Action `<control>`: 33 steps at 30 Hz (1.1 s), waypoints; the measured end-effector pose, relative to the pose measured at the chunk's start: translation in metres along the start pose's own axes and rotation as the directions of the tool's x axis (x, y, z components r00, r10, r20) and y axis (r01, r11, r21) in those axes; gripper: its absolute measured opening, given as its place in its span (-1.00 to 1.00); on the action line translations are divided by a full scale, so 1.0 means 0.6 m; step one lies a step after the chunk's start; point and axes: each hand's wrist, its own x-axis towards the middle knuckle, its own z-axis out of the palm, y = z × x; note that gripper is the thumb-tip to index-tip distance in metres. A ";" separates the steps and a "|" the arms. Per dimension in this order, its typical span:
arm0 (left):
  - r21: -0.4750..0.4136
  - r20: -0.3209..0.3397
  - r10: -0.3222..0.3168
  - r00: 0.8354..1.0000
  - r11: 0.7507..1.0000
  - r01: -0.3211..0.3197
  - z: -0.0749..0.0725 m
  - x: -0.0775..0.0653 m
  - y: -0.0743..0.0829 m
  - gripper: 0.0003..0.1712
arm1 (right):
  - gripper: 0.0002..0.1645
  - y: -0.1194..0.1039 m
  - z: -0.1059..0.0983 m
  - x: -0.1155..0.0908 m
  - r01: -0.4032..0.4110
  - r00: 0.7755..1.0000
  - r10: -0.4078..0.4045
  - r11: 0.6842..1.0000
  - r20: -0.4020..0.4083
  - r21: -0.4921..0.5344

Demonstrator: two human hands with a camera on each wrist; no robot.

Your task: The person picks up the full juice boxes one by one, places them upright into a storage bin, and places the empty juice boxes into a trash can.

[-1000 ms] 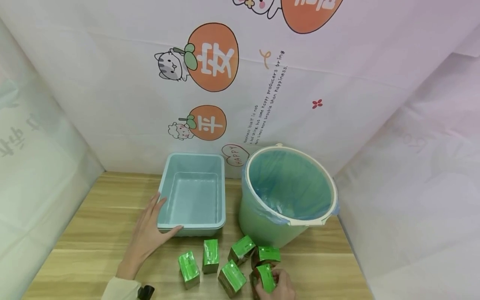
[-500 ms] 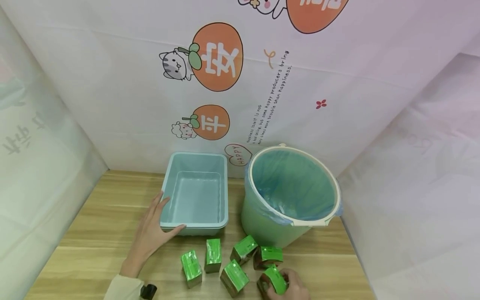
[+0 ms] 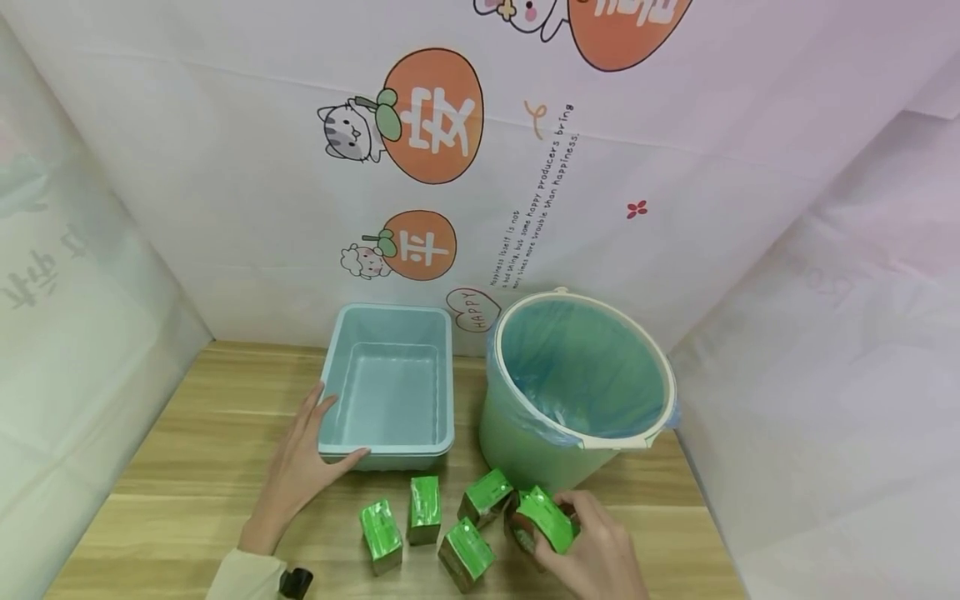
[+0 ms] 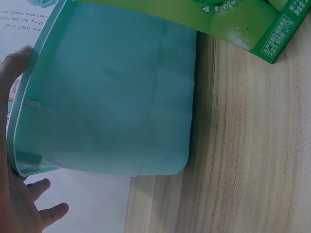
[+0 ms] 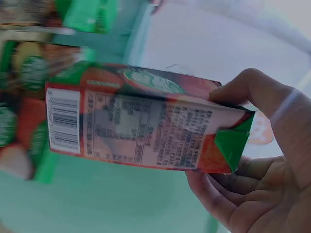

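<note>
My right hand (image 3: 603, 550) grips a green-topped juice carton (image 3: 550, 521) by one end, thumb and fingers on opposite sides. In the right wrist view this carton (image 5: 131, 121) shows red sides, a barcode and printed text, tilted above other blurred cartons. Beneath it another carton is mostly hidden. My left hand (image 3: 300, 458) rests on the near left corner of a pale blue plastic basin (image 3: 452, 400), its fingers over the left rim and thumb on the front rim. The left wrist view shows the basin's outer wall (image 4: 107, 92) and a green carton (image 4: 233, 22) close by.
Several more cartons stand in front of the basin, among them a left one (image 3: 381, 533) and a middle one (image 3: 465, 552). A green bucket (image 3: 517, 450) lined with a bluish bag is behind them at right. Printed cloth walls (image 3: 225, 167) enclose the wooden table (image 3: 172, 467).
My right hand has raised its carton from the front right of the group and moved up and right, now covering the carton behind. The left hand keeps its place on the basin.
</note>
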 end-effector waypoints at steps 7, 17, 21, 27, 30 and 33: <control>-0.014 0.013 -0.028 1.000 1.000 0.028 0.000 -0.001 0.000 0.19 | -0.47 -0.033 0.005 0.058 0.181 0.983 -0.183 0.973 0.003 0.144; -0.026 0.014 -0.029 0.999 0.999 0.030 -0.001 -0.002 0.000 0.19 | -0.49 -0.092 0.081 0.141 0.175 0.968 -0.211 0.955 0.138 0.238; -0.027 0.006 -0.024 1.000 0.999 0.025 -0.002 -0.002 0.000 0.18 | -0.54 -0.114 0.112 0.178 0.150 0.966 -0.198 0.953 0.166 0.264; -0.025 -0.005 -0.019 1.000 1.000 0.019 0.000 -0.003 0.000 0.17 | -0.58 -0.138 0.157 0.232 0.111 0.950 -0.187 0.950 0.249 0.292; -0.031 -0.012 -0.011 1.000 0.999 0.011 0.000 -0.004 0.000 0.16 | -0.59 -0.148 0.182 0.256 0.109 0.938 -0.195 0.951 0.286 0.291; -0.037 -0.014 -0.010 1.000 0.999 0.009 0.000 -0.005 -0.001 0.15 | -0.58 -0.157 0.204 0.276 0.110 0.926 -0.202 0.953 0.320 0.283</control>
